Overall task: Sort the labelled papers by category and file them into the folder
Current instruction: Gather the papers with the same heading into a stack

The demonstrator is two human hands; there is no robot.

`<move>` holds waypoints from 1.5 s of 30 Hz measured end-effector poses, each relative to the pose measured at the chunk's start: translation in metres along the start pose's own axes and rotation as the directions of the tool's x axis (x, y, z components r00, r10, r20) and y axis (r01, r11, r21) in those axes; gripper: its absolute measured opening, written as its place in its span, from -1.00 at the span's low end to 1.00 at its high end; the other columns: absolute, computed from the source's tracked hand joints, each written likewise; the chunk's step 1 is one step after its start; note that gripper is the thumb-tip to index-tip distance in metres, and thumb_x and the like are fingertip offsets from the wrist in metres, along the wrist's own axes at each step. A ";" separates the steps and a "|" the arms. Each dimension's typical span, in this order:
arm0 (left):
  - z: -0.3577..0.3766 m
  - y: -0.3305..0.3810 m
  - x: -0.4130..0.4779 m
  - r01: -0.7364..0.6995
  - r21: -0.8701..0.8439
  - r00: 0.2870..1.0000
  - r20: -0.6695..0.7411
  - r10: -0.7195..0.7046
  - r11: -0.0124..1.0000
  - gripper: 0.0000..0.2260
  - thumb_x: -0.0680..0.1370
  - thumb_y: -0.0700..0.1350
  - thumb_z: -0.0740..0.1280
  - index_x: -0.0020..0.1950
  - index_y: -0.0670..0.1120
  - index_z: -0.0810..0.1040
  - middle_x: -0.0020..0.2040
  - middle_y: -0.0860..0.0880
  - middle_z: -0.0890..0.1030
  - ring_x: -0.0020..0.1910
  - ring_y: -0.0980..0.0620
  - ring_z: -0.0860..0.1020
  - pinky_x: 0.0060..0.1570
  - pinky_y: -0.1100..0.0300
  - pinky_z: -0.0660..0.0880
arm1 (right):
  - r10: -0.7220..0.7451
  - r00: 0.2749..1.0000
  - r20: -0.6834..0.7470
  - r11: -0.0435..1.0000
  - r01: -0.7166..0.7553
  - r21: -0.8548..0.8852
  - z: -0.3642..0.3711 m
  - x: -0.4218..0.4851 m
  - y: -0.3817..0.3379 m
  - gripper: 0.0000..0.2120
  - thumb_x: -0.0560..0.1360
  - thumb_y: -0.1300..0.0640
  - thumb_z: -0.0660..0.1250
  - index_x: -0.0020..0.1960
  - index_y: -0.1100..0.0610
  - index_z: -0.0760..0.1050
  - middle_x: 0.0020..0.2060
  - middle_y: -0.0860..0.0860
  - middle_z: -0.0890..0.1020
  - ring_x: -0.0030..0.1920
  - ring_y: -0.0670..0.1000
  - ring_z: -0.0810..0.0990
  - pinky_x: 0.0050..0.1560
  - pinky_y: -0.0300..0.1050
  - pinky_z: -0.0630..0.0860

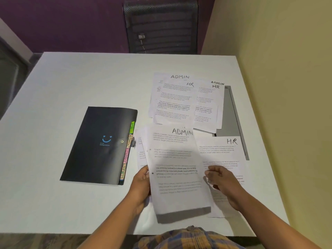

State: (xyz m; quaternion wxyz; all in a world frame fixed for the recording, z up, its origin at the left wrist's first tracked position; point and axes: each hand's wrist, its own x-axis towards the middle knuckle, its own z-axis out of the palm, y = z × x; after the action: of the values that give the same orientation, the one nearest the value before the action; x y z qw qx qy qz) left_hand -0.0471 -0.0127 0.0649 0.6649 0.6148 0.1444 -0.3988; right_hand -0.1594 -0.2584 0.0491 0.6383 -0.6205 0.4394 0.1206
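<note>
A white table (71, 83) fills the view, with a dark chair (161, 27) at its far edge. On the left lies the black folder (97, 146), shut, its coloured tabs (128, 150) showing along the right edge; the legible ones read HR and ADMIN. Nothing has been filed yet, as far as can be seen.

Far right, a loose spread (186, 99) of sheets overlaps, with ADMIN and HR headings mixed together, so that lot looks unsorted. It partly covers a grey board (231, 112) of some kind. Near right, an HR sheet (222, 151) lies flat, seemingly the start of a pile.

In the near middle is an ADMIN sheet (177, 169), tilted up off the table above a few more papers (141, 153) just left of it. The left hand (142, 184) pinches its left edge, fingers closed on the paper. The right hand (222, 184) sits at its right edge with fingers loosely curled; whether it grips the sheet I cannot tell.

Sorting seems under way and early, and all filing is left.
</note>
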 end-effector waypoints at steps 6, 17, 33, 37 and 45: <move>-0.006 0.000 0.000 0.012 -0.021 0.999 0.052 -0.010 1.000 -0.76 0.62 -0.29 0.26 0.22 -0.11 0.62 0.12 -0.18 0.70 0.07 -0.18 0.68 -0.07 0.04 0.65 | 0.082 0.995 0.062 0.995 -0.078 -0.065 0.003 0.005 -0.002 -0.71 0.54 -0.02 0.41 0.10 0.18 0.55 -0.26 0.01 0.57 -0.32 -0.02 0.43 -0.30 -0.18 0.36; -0.016 -0.010 0.006 0.098 0.214 0.992 -0.100 -0.078 0.972 -0.85 0.62 -0.20 0.32 0.13 -0.14 0.66 0.08 -0.11 0.73 0.02 -0.09 0.71 0.02 0.06 0.64 | 0.001 0.997 0.075 1.000 -0.002 0.012 0.021 0.005 0.024 -0.87 0.53 0.30 0.42 0.06 0.22 0.67 -0.06 0.08 0.76 -0.04 0.09 0.74 0.00 0.00 0.69; 0.000 0.002 0.007 -0.164 0.211 0.984 -0.038 0.176 0.964 -0.67 0.47 -0.55 0.32 0.06 -0.20 0.65 -0.03 -0.14 0.74 -0.06 -0.10 0.71 -0.13 0.15 0.65 | -0.298 0.949 -0.103 0.954 0.300 0.008 0.011 -0.009 0.000 -0.65 0.41 0.42 0.49 -0.03 -0.02 0.65 -0.11 -0.18 0.74 -0.12 -0.15 0.72 -0.24 -0.32 0.61; 0.007 0.017 0.007 -0.264 0.199 0.962 -0.012 0.271 0.944 -0.75 0.51 -0.45 0.36 0.00 -0.13 0.68 -0.09 -0.07 0.76 -0.10 -0.03 0.72 -0.18 0.22 0.62 | -0.354 0.916 -0.191 0.931 0.363 0.018 0.006 -0.010 -0.016 -0.69 0.40 0.44 0.48 0.07 0.16 0.63 -0.07 -0.09 0.71 -0.06 -0.13 0.67 -0.26 -0.39 0.57; 0.016 0.042 0.012 -0.423 0.250 0.901 0.011 0.435 0.871 -0.56 0.51 -0.46 0.35 -0.12 0.11 0.74 -0.05 0.00 0.76 -0.01 0.02 0.70 -0.03 0.19 0.61 | -0.504 0.840 -0.200 0.857 0.515 0.007 0.000 -0.024 -0.055 -0.65 0.36 0.32 0.58 -0.01 -0.05 0.63 -0.19 -0.26 0.74 -0.13 -0.22 0.72 -0.18 -0.34 0.62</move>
State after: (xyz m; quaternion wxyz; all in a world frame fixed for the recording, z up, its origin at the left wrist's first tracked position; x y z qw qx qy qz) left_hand -0.0142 -0.0355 0.0898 0.6517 0.7182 -0.0311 -0.2420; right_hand -0.1348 -0.2603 0.1043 0.6209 -0.7038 0.3212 -0.1267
